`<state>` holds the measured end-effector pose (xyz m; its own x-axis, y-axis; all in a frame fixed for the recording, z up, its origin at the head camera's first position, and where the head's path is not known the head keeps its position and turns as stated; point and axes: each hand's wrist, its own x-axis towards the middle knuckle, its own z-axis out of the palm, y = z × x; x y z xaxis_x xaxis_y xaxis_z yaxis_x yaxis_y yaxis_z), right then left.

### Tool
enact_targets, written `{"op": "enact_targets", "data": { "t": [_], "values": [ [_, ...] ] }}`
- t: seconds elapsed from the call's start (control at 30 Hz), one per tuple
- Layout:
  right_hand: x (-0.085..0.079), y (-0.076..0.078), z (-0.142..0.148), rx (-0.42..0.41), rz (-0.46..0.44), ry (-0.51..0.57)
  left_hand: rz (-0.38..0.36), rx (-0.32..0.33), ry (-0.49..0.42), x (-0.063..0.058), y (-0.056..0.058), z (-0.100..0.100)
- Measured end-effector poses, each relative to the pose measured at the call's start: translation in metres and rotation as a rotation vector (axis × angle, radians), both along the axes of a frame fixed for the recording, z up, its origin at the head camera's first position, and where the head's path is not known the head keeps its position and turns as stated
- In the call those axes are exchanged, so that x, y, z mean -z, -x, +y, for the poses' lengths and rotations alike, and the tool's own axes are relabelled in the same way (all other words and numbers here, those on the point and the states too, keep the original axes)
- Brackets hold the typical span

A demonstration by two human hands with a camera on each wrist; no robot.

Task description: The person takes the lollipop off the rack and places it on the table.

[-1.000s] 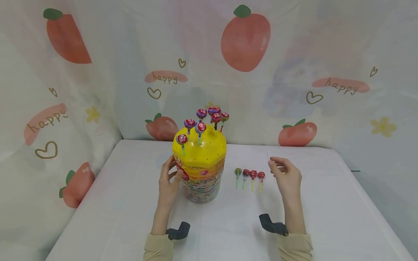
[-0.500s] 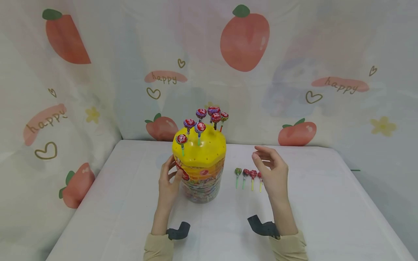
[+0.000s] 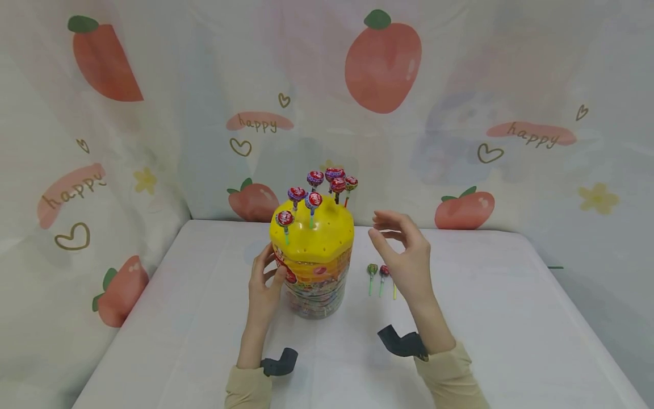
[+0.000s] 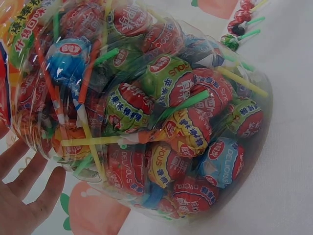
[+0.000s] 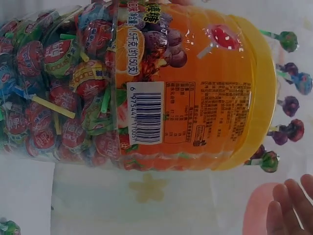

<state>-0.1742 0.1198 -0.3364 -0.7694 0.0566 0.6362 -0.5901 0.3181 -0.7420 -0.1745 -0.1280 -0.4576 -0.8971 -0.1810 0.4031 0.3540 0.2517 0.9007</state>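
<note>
Vertically stands the jar (image 3: 318, 281), yellow lid (image 3: 327, 232) up, left grip (image 3: 264, 283) holding its side, right grip (image 3: 406, 250) loosely parted.

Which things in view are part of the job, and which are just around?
Likely in the job:
clear lollipop jar, gripped by the left hand
yellow lid with holes
lollipops standing in the lid
loose lollipops right of the jar
right hand

Just around:
white tablecloth
fruit-print backdrop
black wrist attachments
</note>
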Motion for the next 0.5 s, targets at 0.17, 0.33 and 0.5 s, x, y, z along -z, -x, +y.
{"op": "enact_targets", "data": {
  "t": [0.17,0.33,0.5],
  "values": [
    [-0.012,0.004,-0.009,-0.012,0.043,-0.038,-0.008,-0.006,-0.008,-0.002,-0.001,0.001],
    [-0.021,0.010,-0.017,-0.016,0.060,-0.056,-0.013,-0.004,-0.008,-0.002,-0.001,0.001],
    [-0.027,0.018,-0.025,-0.055,0.051,-0.048,-0.016,-0.007,-0.005,0.000,0.000,0.001]
  ]
}}
